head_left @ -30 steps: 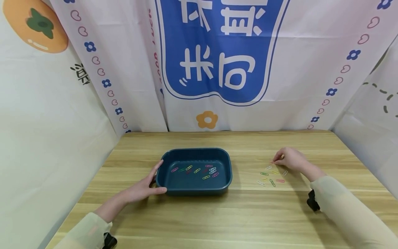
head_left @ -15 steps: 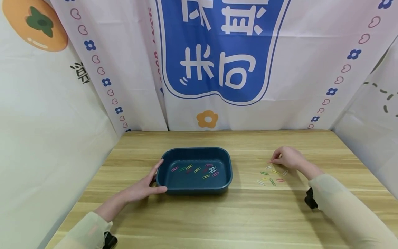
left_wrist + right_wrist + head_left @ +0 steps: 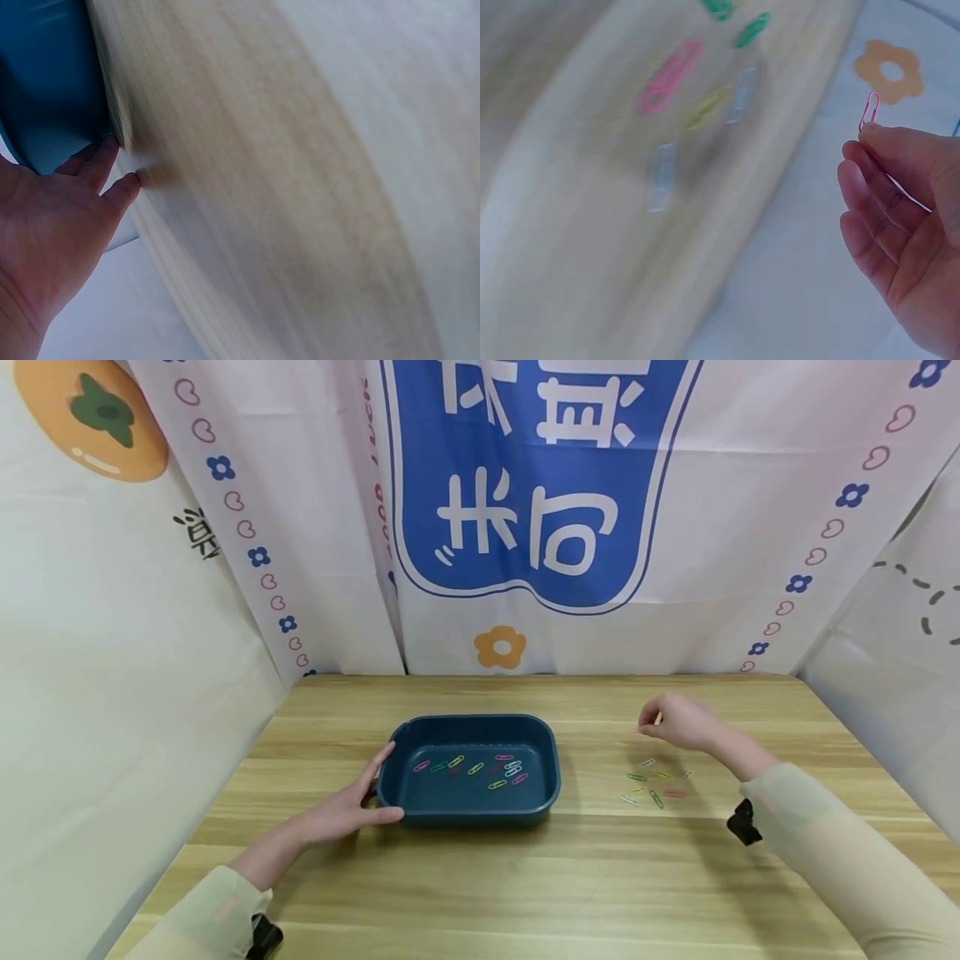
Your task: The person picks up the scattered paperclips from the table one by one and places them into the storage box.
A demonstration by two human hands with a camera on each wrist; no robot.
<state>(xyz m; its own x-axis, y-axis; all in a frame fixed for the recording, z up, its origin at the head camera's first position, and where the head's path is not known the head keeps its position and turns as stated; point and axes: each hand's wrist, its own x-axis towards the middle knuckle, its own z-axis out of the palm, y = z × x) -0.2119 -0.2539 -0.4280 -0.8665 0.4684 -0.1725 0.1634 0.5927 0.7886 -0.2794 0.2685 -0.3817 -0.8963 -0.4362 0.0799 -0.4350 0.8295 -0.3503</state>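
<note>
I'm watching the right hand pinching a pink paperclip, the left hand touching the dark-blue tray, fingers spread

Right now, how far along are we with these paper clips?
Apparently done: several clips lie inside the blue tray, whose left end the left hand touches. In hand: the right hand pinches a pink clip above the table. Left: the loose white, green, yellow and pink clips lying on it.
</note>
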